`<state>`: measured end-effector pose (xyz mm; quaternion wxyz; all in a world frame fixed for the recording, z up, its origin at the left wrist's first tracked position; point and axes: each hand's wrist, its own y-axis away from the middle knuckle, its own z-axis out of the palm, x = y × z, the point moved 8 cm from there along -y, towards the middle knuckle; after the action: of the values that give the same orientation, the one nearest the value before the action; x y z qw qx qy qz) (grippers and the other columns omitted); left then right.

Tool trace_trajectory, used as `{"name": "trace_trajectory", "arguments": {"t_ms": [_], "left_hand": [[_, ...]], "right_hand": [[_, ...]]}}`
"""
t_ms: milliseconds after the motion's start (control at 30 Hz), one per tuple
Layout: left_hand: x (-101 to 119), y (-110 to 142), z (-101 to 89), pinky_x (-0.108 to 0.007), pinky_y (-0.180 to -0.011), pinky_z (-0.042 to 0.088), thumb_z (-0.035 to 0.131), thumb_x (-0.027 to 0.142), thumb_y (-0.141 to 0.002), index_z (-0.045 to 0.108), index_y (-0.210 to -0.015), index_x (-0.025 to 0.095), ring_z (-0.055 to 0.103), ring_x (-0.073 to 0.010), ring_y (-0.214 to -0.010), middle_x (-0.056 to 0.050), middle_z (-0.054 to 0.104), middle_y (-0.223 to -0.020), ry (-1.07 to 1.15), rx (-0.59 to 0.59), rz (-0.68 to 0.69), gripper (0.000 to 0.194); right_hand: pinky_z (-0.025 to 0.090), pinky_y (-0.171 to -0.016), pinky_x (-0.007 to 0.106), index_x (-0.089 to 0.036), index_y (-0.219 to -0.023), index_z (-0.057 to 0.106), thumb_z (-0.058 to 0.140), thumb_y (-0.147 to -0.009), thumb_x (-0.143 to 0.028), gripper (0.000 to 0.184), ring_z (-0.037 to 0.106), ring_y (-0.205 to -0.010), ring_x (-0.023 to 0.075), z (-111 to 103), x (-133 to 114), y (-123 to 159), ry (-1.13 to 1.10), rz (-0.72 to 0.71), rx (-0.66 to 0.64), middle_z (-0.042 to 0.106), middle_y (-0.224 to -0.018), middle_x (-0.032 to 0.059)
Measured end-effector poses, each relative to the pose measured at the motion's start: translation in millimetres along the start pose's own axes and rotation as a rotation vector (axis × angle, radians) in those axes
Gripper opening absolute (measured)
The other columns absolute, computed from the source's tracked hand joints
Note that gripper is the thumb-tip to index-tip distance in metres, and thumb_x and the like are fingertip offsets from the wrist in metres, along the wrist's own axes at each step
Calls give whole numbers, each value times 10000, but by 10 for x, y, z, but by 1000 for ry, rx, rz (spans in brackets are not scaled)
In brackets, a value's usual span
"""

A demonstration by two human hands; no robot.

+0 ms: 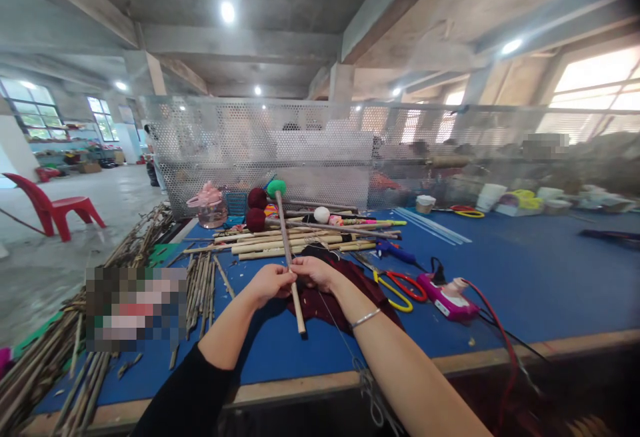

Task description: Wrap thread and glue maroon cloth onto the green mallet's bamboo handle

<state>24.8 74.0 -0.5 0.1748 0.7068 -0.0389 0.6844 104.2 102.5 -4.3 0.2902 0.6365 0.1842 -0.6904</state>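
Note:
My left hand (269, 282) and my right hand (314, 270) meet over the blue table (525, 277), both closed on a wooden stick (289, 257). The stick points away from me and carries a green ball (276, 188) at its far end. Its near end (301, 327) sticks out below my hands. A thin thread runs from my right hand down toward me. Dark maroon cloth (325, 300) lies under my hands. A bracelet circles my right wrist (365, 318).
More sticks, some with maroon balls (257, 220), lie in a pile behind my hands. Red and yellow scissors (400, 287) and a pink glue gun (445, 296) with a red cord sit to the right. Bundles of raw sticks (60, 350) lie left. A perforated metal screen (260, 150) stands at the back.

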Motion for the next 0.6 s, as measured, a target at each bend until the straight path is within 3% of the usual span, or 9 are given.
{"name": "trace_trajectory", "arguments": {"t_ms": [100,200,433,600], "left_hand": [[-29,48,66,-193,-564,446,734,321,-544,551,-690,123,471,-35,-483,39,514,-563,114,-93,-76,306],[-63,70,107,-189,-562,448,747,320,-531,572,-758,127,512,-46,-532,5,575,-658,149,-125,-119,345],[-64,53,-4,-196,-488,411,769,390,-490,495,-594,132,477,-54,-446,34,522,-499,-64,90,-41,390],[-31,98,112,-189,-552,440,744,333,-542,573,-674,120,590,-101,-603,-29,618,-635,64,-84,-79,303]], "right_hand": [[67,-333,176,-134,-822,545,683,-644,-374,329,168,-328,6,23,-10,36,-11,8,-54,347,-438,-114],[69,-325,180,-135,-798,538,695,-624,-366,329,192,-316,4,1,-8,39,0,10,-12,384,-445,-107],[75,-326,181,-152,-677,481,693,-618,-388,323,190,-313,10,-40,12,2,39,8,99,350,-397,-112],[81,-335,178,-143,-753,519,689,-628,-405,336,213,-322,5,3,-4,24,30,7,27,446,-468,-85]]}}
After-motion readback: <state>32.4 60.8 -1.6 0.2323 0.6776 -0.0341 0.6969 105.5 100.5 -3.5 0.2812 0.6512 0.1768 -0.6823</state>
